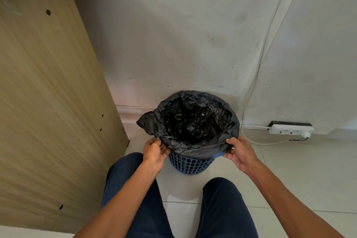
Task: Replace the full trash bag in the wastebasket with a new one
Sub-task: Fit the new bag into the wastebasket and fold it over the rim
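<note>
From the head camera, a blue basket (pixel 190 165) stands on the tiled floor (pixel 289 179) near the wall (pixel 183 35), just right of a wooden panel (pixel 48 92). A black bag (pixel 193 121) lines it, its edge folded over the rim. The left hand (pixel 154 152) pinches the bag's edge at the near left; the right hand (pixel 240 152) grips it at the near right. A power strip (pixel 289 129) lies well to the right.
</note>
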`<state>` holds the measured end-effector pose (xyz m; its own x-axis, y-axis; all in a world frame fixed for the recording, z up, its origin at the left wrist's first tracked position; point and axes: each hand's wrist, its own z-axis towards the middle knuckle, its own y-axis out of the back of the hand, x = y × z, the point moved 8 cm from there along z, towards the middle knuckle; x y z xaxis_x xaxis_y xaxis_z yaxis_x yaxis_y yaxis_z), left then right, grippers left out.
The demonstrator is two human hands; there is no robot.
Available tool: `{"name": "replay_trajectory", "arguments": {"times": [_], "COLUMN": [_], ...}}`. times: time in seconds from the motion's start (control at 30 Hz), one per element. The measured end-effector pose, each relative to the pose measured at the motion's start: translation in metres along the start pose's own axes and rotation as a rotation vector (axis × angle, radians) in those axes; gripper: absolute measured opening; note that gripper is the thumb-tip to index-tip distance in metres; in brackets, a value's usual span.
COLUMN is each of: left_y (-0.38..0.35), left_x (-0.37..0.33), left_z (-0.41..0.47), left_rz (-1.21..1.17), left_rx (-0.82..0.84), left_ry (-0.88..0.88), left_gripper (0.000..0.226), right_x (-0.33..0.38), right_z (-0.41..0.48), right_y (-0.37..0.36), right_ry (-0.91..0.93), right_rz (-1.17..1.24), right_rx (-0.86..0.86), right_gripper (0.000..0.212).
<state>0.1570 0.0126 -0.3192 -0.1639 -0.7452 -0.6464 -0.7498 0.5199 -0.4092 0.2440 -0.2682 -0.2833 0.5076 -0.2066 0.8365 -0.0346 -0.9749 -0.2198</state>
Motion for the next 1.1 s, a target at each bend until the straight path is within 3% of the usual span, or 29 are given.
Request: {"name": "replay_trajectory", "arguments": {"times": [0.07, 0.3, 0.37, 0.47, 0.57, 0.63, 0.83, 1.0, 1.1], "left_y": [-0.002, -0.007, -0.007, -0.006, -0.012, -0.019, -0.022, -0.017, -0.014], "left_x": [-0.004, -0.016, -0.014, -0.001, 0.015, 0.024, 0.029, 0.023, 0.019], "left_z": [-0.002, -0.007, -0.009, -0.013, -0.025, -0.033, -0.037, -0.026, -0.022], "left_rz": [-0.009, 0.128, 0.120, 0.099, 0.063, 0.041, 0.020, 0.018, 0.011], "left_rx": [0.019, 0.021, 0.005, -0.022, -0.009, 0.020, 0.062, 0.023, -0.004], "left_ry": [-0.010, -0.146, -0.171, -0.185, -0.179, -0.171, -0.129, -0.107, -0.113], "left_gripper": [0.017, 0.033, 0.029, 0.026, 0.030, 0.030, 0.035, 0.036, 0.039], "right_x": [0.000, -0.005, -0.013, -0.039, -0.065, -0.068, -0.057, -0.051, -0.052], "right_z": [0.000, -0.009, -0.018, -0.038, -0.058, -0.060, -0.058, -0.057, -0.053], "right_y": [-0.001, 0.001, 0.002, -0.002, -0.049, -0.072, -0.070, -0.051, -0.043], "right_ry": [0.014, 0.029, 0.015, -0.077, -0.190, -0.154, 0.101, 0.088, 0.080], "right_rz": [0.003, 0.090, 0.159, 0.089, 0.149, 0.187, 0.167, 0.182, 0.208], "right_rx": [-0.006, -0.105, -0.167, -0.303, -0.136, -0.077, -0.125, -0.151, -0.132], "right_gripper": [0.023, 0.009, 0.025, 0.076, 0.089, 0.079, 0.035, 0.021, 0.026]}}
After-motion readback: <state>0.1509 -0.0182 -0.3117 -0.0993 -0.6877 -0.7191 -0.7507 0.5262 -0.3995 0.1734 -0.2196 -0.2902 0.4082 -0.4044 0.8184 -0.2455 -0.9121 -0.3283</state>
